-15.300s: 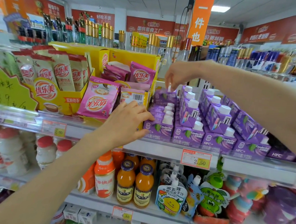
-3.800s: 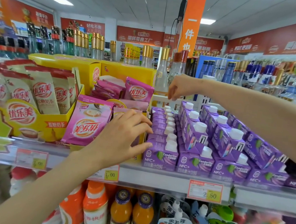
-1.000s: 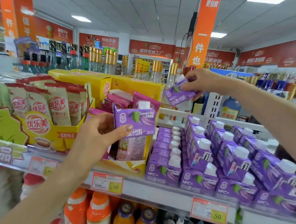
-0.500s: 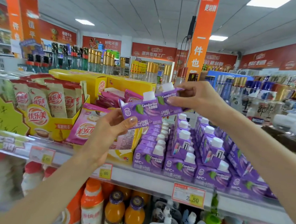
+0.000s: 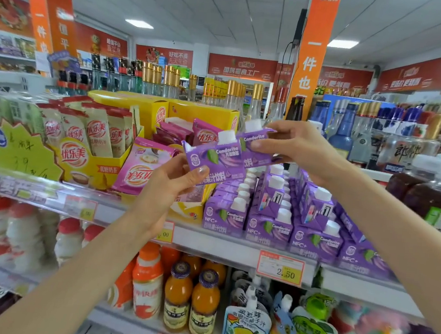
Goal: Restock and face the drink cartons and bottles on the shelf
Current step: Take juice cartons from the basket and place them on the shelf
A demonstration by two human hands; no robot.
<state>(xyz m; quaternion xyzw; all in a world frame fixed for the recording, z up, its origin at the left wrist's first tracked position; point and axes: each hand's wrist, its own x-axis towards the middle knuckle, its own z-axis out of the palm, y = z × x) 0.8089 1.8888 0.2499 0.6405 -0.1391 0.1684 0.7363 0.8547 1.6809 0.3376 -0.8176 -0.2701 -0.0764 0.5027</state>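
Room: you stand in a shop aisle under a tiled ceiling, an orange banner [image 5: 311, 54] hanging ahead and glass bottles [image 5: 232, 94] ranked behind.
Shelf: the shelf [image 5: 206, 243] carries rows of purple cartons [image 5: 270, 226], caps up, just beside a yellow display box [image 5: 89, 164].
Left hand: your left hand [image 5: 168, 188] pinches one carton [image 5: 215, 158], thumb on its printed face, tilted in the air above the rows.
Right hand: your right hand [image 5: 292, 147] clamps a second carton [image 5: 253, 139] between thumb and fingers, near its cap.
Together: the two cartons overlap in view; whether they touch, you cannot tell.
Handling: expect small, stiff paperboard packs, probably full, so light but not weightless; the glossy faces may slide under a loose pinch.
Where to hold: take the flat side walls below the cap, not the cap itself, and squeeze gently so the walls do not dent.
Risk: the stacked upper cartons look easy to topple when you set these down.
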